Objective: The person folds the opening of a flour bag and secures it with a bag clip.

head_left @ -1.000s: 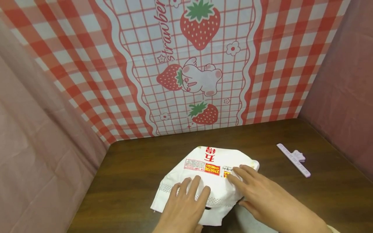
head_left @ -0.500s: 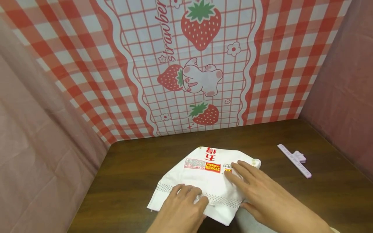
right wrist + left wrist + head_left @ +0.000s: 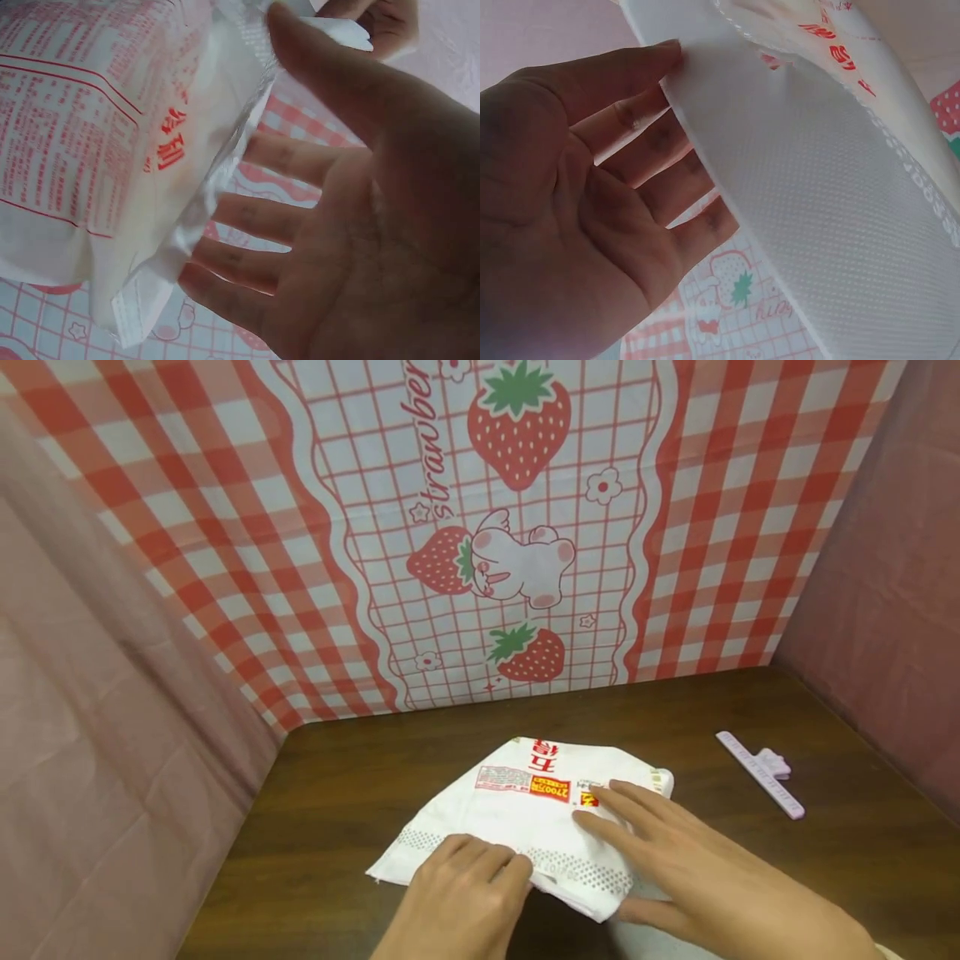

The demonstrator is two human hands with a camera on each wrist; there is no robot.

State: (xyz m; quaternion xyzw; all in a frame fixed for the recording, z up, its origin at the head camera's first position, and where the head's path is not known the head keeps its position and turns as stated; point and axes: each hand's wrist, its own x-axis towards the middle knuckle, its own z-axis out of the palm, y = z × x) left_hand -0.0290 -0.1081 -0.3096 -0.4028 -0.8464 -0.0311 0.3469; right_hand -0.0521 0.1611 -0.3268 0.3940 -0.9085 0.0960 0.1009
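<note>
A white flour bag (image 3: 517, 827) with red and yellow print lies on the brown table, its dotted edge toward me. My left hand (image 3: 465, 885) pinches that near edge, fingers curled over the top. In the left wrist view the thumb of the left hand (image 3: 592, 187) is at the bag's rim and its fingers go behind the white sheet. My right hand (image 3: 675, 852) rests on the bag's right side with fingers nearly straight. The right wrist view shows the right hand (image 3: 352, 202) with its fingers spread along the bag's edge and its thumb apart from them.
A pale purple bag clip (image 3: 761, 772) with a long straight bar lies on the table (image 3: 300, 827) to the right of the bag. Behind the table hangs a red checked strawberry cloth (image 3: 517, 568). Pink curtains (image 3: 112, 693) stand at both sides.
My left hand has gone from spread fingers on the bag to gripping its near edge. That edge has been straightened and its left corner shifted left. The right hand barely moved.
</note>
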